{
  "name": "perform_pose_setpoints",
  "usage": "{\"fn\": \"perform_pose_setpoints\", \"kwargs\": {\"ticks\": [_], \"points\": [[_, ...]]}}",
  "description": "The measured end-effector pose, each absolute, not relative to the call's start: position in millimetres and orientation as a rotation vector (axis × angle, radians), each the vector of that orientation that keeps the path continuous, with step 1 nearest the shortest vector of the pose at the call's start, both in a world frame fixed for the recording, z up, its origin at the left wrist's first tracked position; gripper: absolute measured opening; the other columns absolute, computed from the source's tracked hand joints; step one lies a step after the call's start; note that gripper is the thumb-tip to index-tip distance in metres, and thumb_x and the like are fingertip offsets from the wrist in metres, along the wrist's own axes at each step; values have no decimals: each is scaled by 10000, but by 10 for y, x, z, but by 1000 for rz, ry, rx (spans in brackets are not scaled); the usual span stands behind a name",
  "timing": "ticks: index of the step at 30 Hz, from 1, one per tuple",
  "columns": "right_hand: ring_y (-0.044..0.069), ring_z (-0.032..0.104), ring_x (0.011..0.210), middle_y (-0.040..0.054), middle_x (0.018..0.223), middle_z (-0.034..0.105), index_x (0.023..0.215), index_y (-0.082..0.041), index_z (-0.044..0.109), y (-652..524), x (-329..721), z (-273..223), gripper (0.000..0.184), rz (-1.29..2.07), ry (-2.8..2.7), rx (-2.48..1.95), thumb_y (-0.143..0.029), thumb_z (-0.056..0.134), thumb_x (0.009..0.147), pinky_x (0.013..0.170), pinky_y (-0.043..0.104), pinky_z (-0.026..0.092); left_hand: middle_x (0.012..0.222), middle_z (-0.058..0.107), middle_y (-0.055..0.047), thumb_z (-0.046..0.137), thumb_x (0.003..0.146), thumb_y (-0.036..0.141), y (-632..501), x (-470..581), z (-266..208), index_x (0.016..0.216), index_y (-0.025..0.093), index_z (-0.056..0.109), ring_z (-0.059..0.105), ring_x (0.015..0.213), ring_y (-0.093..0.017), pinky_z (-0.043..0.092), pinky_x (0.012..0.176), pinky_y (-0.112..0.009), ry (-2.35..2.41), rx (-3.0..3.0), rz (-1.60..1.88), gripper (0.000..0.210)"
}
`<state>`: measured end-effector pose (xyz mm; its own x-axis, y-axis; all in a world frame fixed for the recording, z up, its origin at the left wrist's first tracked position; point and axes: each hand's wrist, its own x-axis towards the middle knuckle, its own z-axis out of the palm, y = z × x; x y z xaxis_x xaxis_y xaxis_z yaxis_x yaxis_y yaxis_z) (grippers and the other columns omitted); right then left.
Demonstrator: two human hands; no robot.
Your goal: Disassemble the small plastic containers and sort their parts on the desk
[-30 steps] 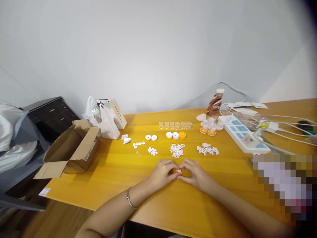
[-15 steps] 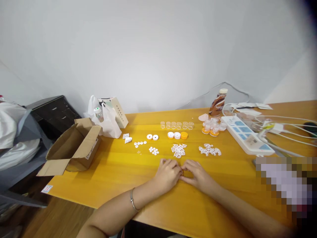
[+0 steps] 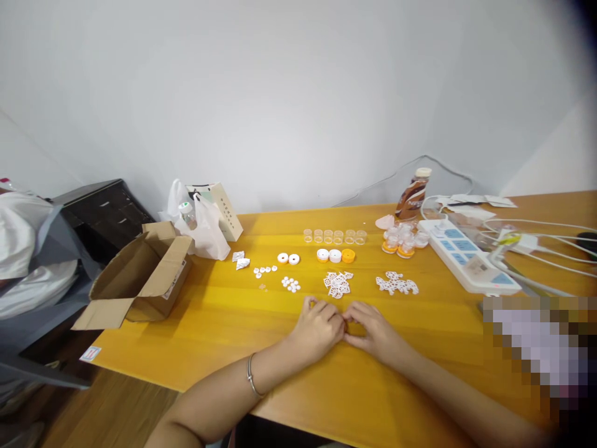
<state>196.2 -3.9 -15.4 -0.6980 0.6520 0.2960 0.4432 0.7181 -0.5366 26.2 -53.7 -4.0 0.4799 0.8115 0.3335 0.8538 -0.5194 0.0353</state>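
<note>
My left hand [image 3: 318, 328] is closed, its fingers curled in above the front part of the table. Against its fingertips, the thumb and forefinger of my right hand [image 3: 370, 331] are pinched together. Whatever sits between the two hands is small and hidden by the fingers. Just beyond them lies a pile of white lattice-cut pieces [image 3: 336, 285], with more white cut-out pieces [image 3: 397, 284] to its right. Small white round pieces [image 3: 291, 284] are farther left. Behind these stand white and orange ring-shaped caps [image 3: 335, 256] and a row of small transparent cups [image 3: 328, 237].
An open cardboard box [image 3: 140, 280] stands at the left, beside a white plastic bag [image 3: 209, 233]. On the right are clustered cups with orange bases [image 3: 405, 239], a brown drink bottle [image 3: 413, 196] and a power strip [image 3: 466, 258] with cables. A blurred patch covers the right front.
The hands stay together in nearly the same place. A thin dark curved edge seen between the fingertips earlier is now hidden. The whole view has shifted slightly.
</note>
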Motion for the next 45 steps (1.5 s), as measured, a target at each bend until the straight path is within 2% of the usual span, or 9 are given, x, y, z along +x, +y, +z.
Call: {"fn": "perform_pose_setpoints", "kwargs": {"ticks": [5, 9, 14, 20, 29, 32, 36, 41, 45], "points": [[197, 565, 802, 19, 819, 598, 796, -234, 560, -45, 1968, -130, 92, 630, -2442, -834, -286, 628, 762, 735, 351, 430, 821, 659, -22, 445, 895, 279, -487, 159, 40, 839, 193, 631, 553, 789, -146, 295, 788, -334, -1495, -2573, -647, 212], [201, 571, 821, 26, 836, 612, 848, -244, 583, -52, 1974, -113, 132, 664, -2436, -842, -348, 622, 776, 751, 355, 427, 903, 672, -34, 473, 876, 242, -325, -302, 163, 865, 201, 638, 574, 857, -148, 295, 839, -331, -1599, -2424, -707, 169], [196, 576, 830, 25, 843, 616, 858, -242, 590, -53, 1979, -141, 145, 674, -2422, -847, -370, 604, 790, 747, 338, 424, 855, 665, -38, 509, 859, 250, -144, -878, 220, 811, 197, 650, 579, 848, -158, 309, 771, -308, -1811, -2268, -486, 158], [191, 574, 819, 24, 828, 608, 867, -239, 603, -48, 1978, -148, 146, 679, -2415, -835, -358, 616, 783, 744, 331, 424, 806, 641, -29, 511, 855, 226, -117, -909, 163, 761, 198, 640, 563, 820, -167, 285, 761, -331, -1734, -2324, -249, 162], [195, 576, 819, 31, 835, 615, 858, -236, 607, -47, 1975, -130, 149, 706, -2406, -836, -362, 618, 777, 744, 338, 428, 811, 626, -37, 522, 847, 188, -158, -858, 178, 806, 193, 632, 550, 820, -177, 289, 759, -343, -1665, -2352, -160, 117], [196, 578, 820, 31, 836, 616, 857, -236, 611, -42, 1975, -144, 153, 701, -2400, -835, -365, 619, 775, 744, 335, 431, 835, 632, -40, 523, 847, 195, -180, -820, 204, 833, 198, 639, 557, 831, -182, 305, 770, -344, -1660, -2343, -221, 117], [193, 574, 816, 31, 836, 611, 880, -237, 616, -30, 1979, -179, 148, 688, -2402, -821, -351, 610, 786, 739, 334, 432, 874, 647, -45, 496, 874, 254, -248, -660, 245, 875, 198, 643, 571, 842, -169, 335, 779, -331, -1630, -2390, -494, 158], [191, 565, 811, 35, 836, 606, 929, -237, 612, -26, 1974, -190, 164, 676, -2403, -804, -331, 603, 794, 744, 344, 434, 903, 654, -39, 530, 848, 392, -379, -304, 181, 955, 190, 630, 588, 842, -146, 397, 778, -276, -1450, -2816, -740, 249], [187, 565, 787, 32, 809, 599, 911, -240, 617, -24, 1964, -171, 154, 669, -2405, -809, -336, 604, 791, 718, 331, 438, 854, 651, -49, 532, 845, 398, -420, -113, 46, 943, 163, 637, 592, 796, -137, 429, 726, -240, -1420, -2987, -819, 275]]}}
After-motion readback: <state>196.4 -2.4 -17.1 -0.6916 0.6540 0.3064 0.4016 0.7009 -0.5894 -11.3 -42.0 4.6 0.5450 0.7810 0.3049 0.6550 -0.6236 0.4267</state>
